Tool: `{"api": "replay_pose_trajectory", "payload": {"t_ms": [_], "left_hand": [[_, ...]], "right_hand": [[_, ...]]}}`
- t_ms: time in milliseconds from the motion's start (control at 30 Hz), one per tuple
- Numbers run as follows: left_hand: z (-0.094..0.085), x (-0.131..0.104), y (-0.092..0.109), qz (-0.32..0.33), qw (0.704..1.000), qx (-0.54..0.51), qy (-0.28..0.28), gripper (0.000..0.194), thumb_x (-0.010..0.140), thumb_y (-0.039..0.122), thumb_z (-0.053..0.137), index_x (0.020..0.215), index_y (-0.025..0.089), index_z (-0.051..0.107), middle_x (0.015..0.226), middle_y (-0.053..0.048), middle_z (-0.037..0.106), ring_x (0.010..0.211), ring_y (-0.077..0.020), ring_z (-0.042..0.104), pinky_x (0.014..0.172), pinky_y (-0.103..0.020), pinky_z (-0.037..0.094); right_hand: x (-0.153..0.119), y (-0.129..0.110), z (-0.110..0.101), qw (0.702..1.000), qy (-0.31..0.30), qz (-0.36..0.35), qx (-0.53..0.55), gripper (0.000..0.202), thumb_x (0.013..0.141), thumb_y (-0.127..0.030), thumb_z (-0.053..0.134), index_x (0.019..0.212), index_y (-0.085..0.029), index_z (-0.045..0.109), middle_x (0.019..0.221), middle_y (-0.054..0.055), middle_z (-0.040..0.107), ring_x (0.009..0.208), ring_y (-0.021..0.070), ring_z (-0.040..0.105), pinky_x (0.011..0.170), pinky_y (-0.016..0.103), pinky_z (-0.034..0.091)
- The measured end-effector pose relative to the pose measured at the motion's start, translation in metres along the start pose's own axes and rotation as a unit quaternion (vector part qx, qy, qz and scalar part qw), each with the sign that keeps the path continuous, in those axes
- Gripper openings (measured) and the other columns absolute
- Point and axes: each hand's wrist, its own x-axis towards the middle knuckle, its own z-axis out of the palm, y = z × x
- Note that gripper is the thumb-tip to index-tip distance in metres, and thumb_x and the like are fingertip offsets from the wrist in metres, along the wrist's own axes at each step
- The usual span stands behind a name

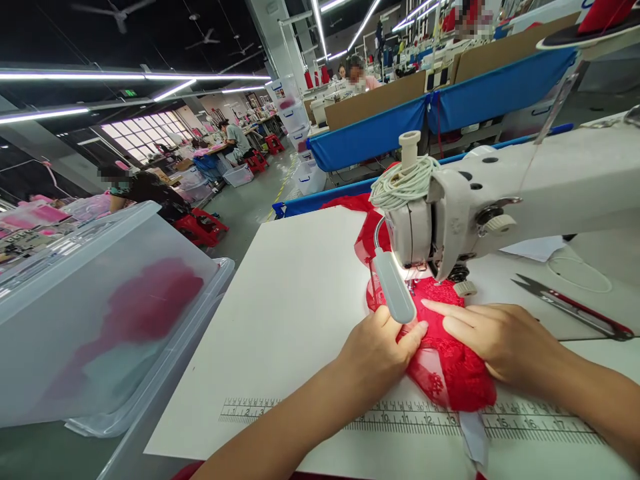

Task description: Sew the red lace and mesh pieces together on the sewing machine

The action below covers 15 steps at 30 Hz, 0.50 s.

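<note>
A red lace fabric piece lies bunched on the white sewing table, with its far part under the presser foot of a white sewing machine. My left hand is closed on the fabric's left edge, thumb on top; its other fingers are partly hidden. On the right side, my right hand rests on the lace, index finger stretched toward the needle area. A grey lamp head hangs before the needle and hides part of the cloth.
Red-handled thread snips lie to the right. A printed ruler runs along the table's near side. At left stands a translucent plastic bin with red and pale contents. Beyond are blue cloth troughs and a seated co-worker.
</note>
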Motion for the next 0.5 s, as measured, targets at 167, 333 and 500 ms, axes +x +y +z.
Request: {"api": "replay_pose_trajectory", "payload": {"t_ms": [167,333,500], "left_hand": [[-0.0001,0.0004,0.0013,0.001,1.0,0.006,0.025,0.031,0.096,0.006,0.045,0.117,0.015,0.067,0.099,-0.015,0.071,0.066,-0.0166,0.058,0.051,-0.025,0.048],[0.0003,-0.0001,0.0021,0.001,0.999,0.026,0.033,0.033,0.096,0.006,0.046,0.119,0.016,0.068,0.099,-0.015,0.071,0.062,-0.0162,0.057,0.049,-0.026,0.047],[0.0018,0.0004,0.0027,-0.01,0.998,0.027,0.06,0.033,0.095,0.004,0.047,0.116,0.016,0.069,0.097,-0.014,0.073,0.063,-0.0173,0.058,0.049,-0.027,0.048]], "right_hand": [[-0.0009,0.0019,-0.0028,1.0,-0.027,-0.014,-0.005,0.023,0.078,-0.003,0.045,0.081,-0.022,0.056,0.105,0.007,0.078,0.059,0.0173,0.059,0.053,0.032,0.035],[-0.0007,0.0005,0.0,1.0,-0.002,0.011,0.016,0.022,0.08,-0.004,0.042,0.08,-0.023,0.054,0.106,0.005,0.078,0.056,0.0182,0.059,0.051,0.034,0.035],[0.0025,-0.0008,-0.0037,1.0,-0.023,0.01,0.016,0.021,0.082,-0.005,0.044,0.077,-0.023,0.053,0.105,0.006,0.079,0.051,0.0171,0.057,0.048,0.034,0.033]]}}
